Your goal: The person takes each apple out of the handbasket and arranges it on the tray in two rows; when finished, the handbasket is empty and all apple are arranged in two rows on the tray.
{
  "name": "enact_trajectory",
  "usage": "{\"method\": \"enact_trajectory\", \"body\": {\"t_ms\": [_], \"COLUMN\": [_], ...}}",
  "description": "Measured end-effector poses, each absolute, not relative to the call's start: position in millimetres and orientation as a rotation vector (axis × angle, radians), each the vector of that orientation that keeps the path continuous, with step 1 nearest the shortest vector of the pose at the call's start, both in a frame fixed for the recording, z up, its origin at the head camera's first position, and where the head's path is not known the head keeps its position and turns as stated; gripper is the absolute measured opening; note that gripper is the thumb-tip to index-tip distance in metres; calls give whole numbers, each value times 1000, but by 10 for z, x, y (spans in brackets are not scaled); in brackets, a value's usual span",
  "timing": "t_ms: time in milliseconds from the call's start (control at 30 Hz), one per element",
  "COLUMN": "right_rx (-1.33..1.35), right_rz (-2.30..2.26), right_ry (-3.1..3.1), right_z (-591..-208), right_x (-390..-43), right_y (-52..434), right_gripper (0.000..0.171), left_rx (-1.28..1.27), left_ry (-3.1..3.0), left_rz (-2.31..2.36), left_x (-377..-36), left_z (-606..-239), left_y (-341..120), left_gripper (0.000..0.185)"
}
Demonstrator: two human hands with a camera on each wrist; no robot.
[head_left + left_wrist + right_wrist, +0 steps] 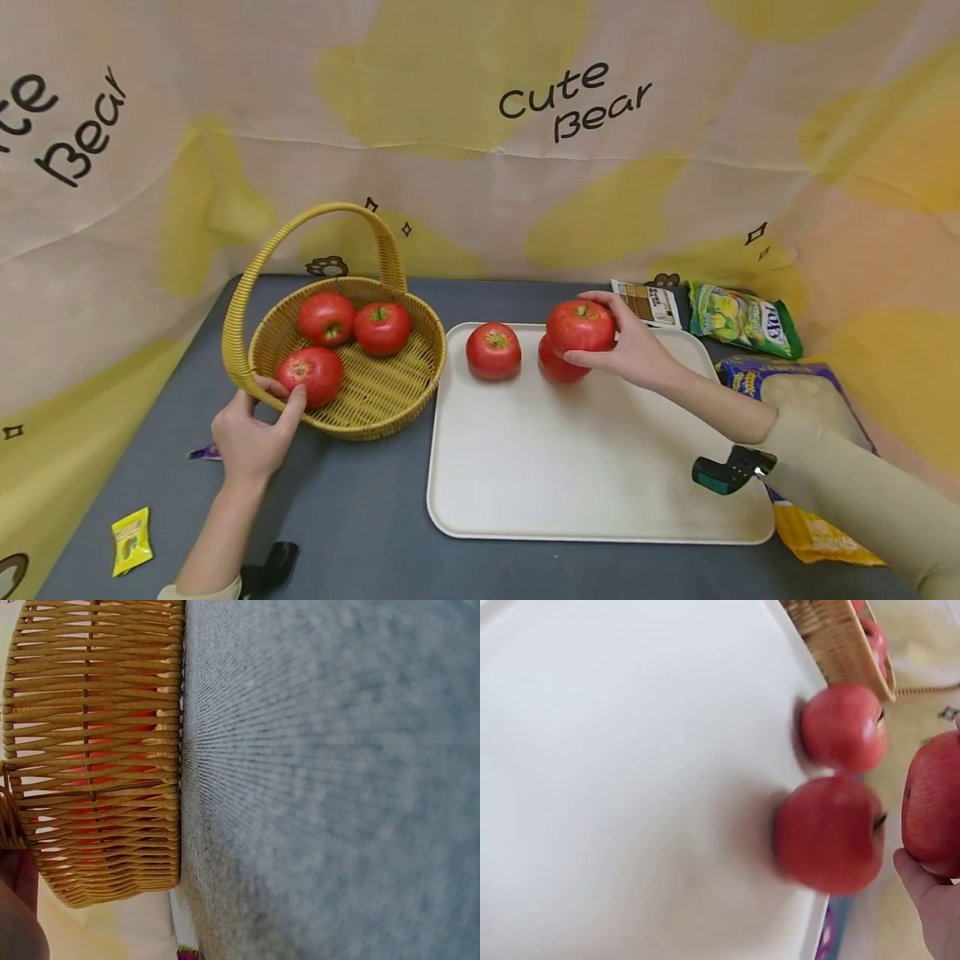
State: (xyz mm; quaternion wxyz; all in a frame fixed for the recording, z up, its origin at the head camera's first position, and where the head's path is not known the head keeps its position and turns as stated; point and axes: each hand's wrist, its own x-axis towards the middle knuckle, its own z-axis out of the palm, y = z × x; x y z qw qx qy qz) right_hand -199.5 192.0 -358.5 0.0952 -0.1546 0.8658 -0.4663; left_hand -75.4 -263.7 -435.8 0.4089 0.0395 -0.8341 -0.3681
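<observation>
My left hand [253, 435] grips the near-left rim of a yellow wicker basket [408, 408], where its tall arched handle [238, 321] joins. Inside the basket are three red apples, one of them an apple [313, 377] close by the left thumb. Over the back of a white tray [577, 483], my right hand [637, 350] holds a red apple [579, 325] between thumb and fingers. Below it, partly covered in the head view, an apple [831, 835] sits on the tray. Another apple [493, 351] is to its left, near the basket.
Snack packets lie along the right: a brown-and-white one [648, 304], a green Fox's bag [744, 321] and a purple bag [802, 396]. A small yellow packet [132, 542] lies at front left on the grey table [360, 517]. Printed cloth [450, 100] hangs behind.
</observation>
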Motion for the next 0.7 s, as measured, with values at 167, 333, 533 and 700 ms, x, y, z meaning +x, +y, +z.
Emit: {"method": "enact_trajectory", "body": {"t_ms": [167,333,533,700], "right_rx": [-295,-234,-223,-237], "right_rz": [-1393,-1360,-1229,-1189], "right_ry": [2687,2782,2876,2921], "right_z": [-3730,-3933,-4175,-4274], "right_x": [-1941,-1949,-1992,-2012], "right_y": [2289,2533,2711,2763], "right_gripper": [88,89,92,91], "left_rx": [124,135,122,119], "left_ry": [-2115,-2121,-2116,-2121], "left_rz": [-941,-934,-920,-922], "left_x": [-742,-736,-745,-750], "left_z": [-4351,-4349,-4361,-4366], "left_y": [-2630,-2645,-2641,-2643], "left_gripper": [23,23,23,22]}}
